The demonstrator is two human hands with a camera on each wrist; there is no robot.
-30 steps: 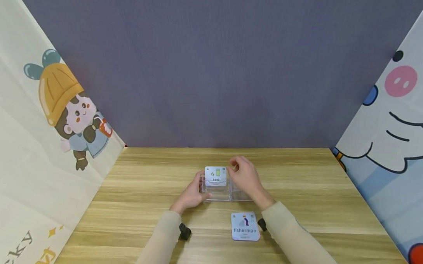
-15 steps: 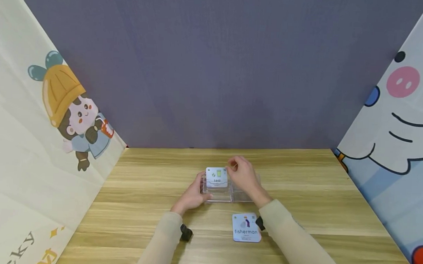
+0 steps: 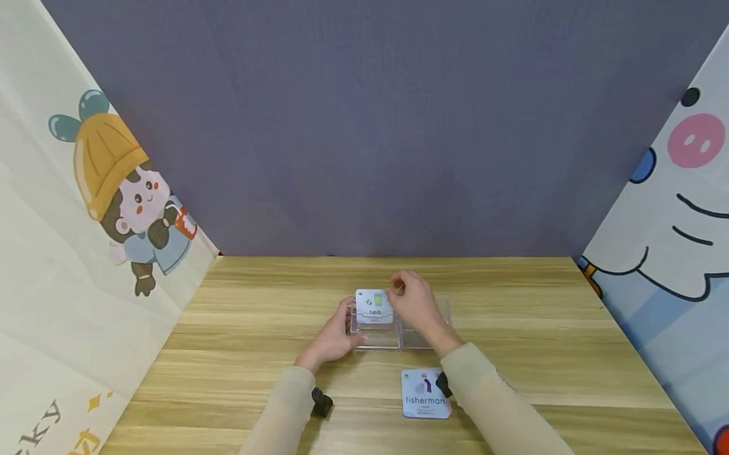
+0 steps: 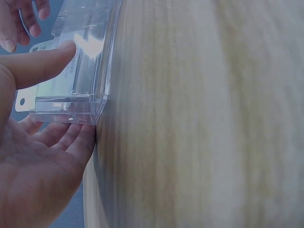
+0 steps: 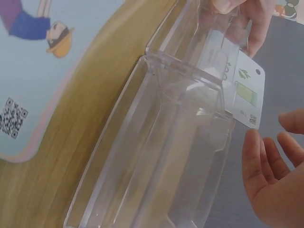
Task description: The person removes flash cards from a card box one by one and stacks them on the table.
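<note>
A clear plastic card holder [image 3: 380, 339] with two sections side by side stands on the table. My left hand [image 3: 330, 339] grips its left end, thumb [image 4: 45, 66] in front and fingers behind. A white card printed "tea" [image 3: 374, 303], with a green drink and leaves, stands upright in the left section. My right hand [image 3: 415, 301] is at that card's upper right corner. In the right wrist view its thumb and fingers [image 5: 256, 159] are loosely bent and apart, with nothing between them. The right section [image 5: 156, 161] holds no card.
A second card printed "fisherman" [image 3: 421, 405] lies flat on the wooden table [image 3: 529, 340] in front of the holder, partly behind a dark wrist camera [image 3: 444, 384]. A grey wall panel [image 3: 368, 120] rises behind the table.
My right hand has moved slightly left, closer to the tea card's corner, and its wrist now covers part of the fisherman card. The left hand keeps its grip; the head view has shifted slightly.
</note>
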